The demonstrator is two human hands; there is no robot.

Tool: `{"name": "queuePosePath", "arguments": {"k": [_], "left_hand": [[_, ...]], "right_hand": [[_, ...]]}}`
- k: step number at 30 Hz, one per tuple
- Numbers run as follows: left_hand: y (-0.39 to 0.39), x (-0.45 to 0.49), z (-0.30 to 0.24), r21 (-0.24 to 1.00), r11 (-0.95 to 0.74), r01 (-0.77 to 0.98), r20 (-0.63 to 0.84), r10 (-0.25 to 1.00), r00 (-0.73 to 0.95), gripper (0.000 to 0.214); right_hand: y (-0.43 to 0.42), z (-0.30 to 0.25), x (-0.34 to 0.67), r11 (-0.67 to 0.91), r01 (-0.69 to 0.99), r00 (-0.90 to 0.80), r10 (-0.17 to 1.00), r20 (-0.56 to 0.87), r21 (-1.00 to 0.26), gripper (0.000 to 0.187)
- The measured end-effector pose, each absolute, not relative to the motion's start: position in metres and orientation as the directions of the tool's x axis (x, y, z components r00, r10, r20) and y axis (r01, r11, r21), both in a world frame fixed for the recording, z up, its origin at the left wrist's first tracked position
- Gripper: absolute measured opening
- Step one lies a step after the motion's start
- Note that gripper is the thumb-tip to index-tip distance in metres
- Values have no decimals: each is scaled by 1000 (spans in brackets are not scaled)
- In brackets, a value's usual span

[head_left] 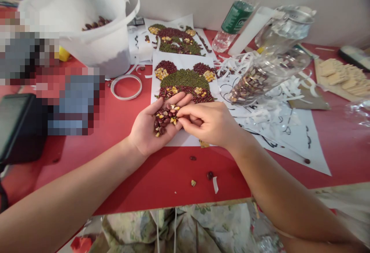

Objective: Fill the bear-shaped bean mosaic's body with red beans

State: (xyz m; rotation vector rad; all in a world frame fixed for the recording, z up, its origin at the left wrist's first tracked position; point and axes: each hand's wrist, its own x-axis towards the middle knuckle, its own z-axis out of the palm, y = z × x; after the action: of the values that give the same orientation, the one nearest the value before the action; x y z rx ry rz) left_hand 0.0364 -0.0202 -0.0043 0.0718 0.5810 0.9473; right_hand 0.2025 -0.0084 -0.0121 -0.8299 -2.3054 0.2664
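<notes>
My left hand [150, 129] lies palm up over the red table [162, 183], cupped around a small heap of red beans and yellow corn kernels [165, 118]. My right hand [206, 123] sits just to its right, fingers pinched together at the edge of that heap, thumb and forefinger touching the kernels. What the pinch holds is too small to name. Both hands rest over the lower part of a white sheet [185, 139] that carries a bean mosaic [185, 81] of green, red and yellow seeds. A second, similar mosaic [175, 39] lies farther back.
A white bucket [86, 33] with a few beans stands at back left. A tape ring [126, 87] lies beside it. Clear plastic bottles [268, 71] with seeds, paper strips [251, 62] and printed sheets [289, 129] fill the right. Loose beans [210, 175] lie near the front edge. A black device [20, 125] sits at left.
</notes>
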Motion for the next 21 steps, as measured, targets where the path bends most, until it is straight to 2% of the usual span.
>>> {"name": "queuePosePath", "arguments": {"k": [4,9,15,21], "left_hand": [[-21,36,-6,285,595,-751,-431,779,454,54],[-21,36,-3,317,599,-736,-457,776,435,51],[-20,36,-6,320,591,-741,-424,788,446,53],[-20,36,-8,300,598,-743,-446,777,445,54]], "right_hand": [[-10,-13,200,782,466,-595,623,508,-413,16],[-8,-12,203,760,484,-492,646,583,-434,20],[-14,-13,200,766,551,-597,640,484,-333,28],[-17,-11,196,704,602,-527,705,474,-377,26]]}}
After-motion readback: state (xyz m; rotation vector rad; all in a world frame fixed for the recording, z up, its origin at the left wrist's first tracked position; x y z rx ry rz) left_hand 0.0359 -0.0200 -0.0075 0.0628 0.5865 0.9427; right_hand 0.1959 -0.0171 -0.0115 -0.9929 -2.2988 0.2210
